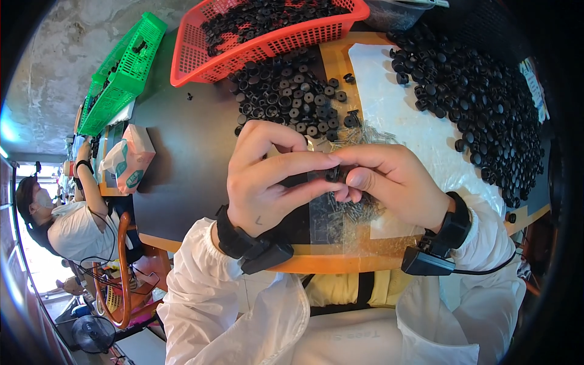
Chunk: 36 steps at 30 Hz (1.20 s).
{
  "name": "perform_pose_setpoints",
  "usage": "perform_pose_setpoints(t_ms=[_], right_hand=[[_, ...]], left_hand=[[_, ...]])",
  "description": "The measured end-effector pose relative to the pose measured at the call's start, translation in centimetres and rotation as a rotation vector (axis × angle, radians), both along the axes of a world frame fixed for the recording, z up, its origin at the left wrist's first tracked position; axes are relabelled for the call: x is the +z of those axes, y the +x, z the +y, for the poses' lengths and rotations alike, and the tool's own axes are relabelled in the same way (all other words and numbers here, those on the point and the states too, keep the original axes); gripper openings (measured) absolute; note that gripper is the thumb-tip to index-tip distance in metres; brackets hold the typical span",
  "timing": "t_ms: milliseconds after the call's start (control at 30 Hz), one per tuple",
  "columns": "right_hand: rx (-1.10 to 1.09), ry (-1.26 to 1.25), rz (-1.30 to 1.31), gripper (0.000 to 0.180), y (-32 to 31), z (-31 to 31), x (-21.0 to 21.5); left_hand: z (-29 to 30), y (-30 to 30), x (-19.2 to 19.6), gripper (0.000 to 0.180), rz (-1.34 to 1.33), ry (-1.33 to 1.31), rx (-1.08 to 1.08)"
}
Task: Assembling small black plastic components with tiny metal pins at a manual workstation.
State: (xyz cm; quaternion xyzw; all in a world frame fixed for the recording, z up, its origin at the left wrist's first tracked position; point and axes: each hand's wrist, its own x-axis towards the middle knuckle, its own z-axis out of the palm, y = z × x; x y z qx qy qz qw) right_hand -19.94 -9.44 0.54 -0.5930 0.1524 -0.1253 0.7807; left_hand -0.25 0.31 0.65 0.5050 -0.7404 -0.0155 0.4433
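Observation:
My left hand (258,173) and my right hand (398,176) meet over the near middle of the table. Their fingertips pinch a small black plastic part (333,174) between them; fingers cover much of it, so its exact shape is unclear. Below and behind the fingers lies a heap of thin metal pins (356,210) on clear plastic. Just beyond my hands, black round pieces (292,91) are spread out, some ring-like and others discs with a centre hole. Several dome-topped black caps (474,109) form a large pile to the right, partly on a white sheet (374,76).
A red perforated basket (274,45) holding more black parts stands at the far side. Farther left are a green basket (129,70) and a tissue pack (139,152). A co-worker (85,225) sits at the left. A cable (486,271) runs from my right wrist device (435,252).

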Motion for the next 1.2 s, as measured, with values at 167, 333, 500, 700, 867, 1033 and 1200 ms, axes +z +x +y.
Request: perform_pose_setpoints(t_ms=[167,333,500,700,867,1033,1200], right_hand=[[0.049,-0.015,0.004,0.022,0.2,0.5,0.0],[0.044,-0.122,-0.063,0.014,0.5,1.2,-0.2],[0.034,-0.369,-0.153,0.023,0.4,1.2,-0.4],[0.075,-0.355,-0.136,0.024,0.1,1.1,0.0],[0.065,-0.47,-0.061,0.016,0.3,1.7,-0.2],[-0.002,-0.559,-0.038,0.014,-0.1,1.3,1.5],[-0.41,-1.331,-0.01,0.022,-1.2,-2.9,2.9]], left_hand=[[0.3,-0.2,-0.3,0.039,0.086,0.068,-0.015],[0.3,-0.9,0.0,0.038,0.198,0.075,-0.095],[0.3,-2.0,-0.3,0.03,0.218,-0.002,-0.116],[0.4,-2.3,0.2,0.026,0.127,-0.048,-0.138],[0.7,-2.1,-0.1,0.023,-0.015,-0.122,-0.186],[0.1,-2.2,0.0,0.028,0.042,-0.151,-0.128],[0.2,-0.9,0.2,0.044,-0.014,-0.18,0.017]])
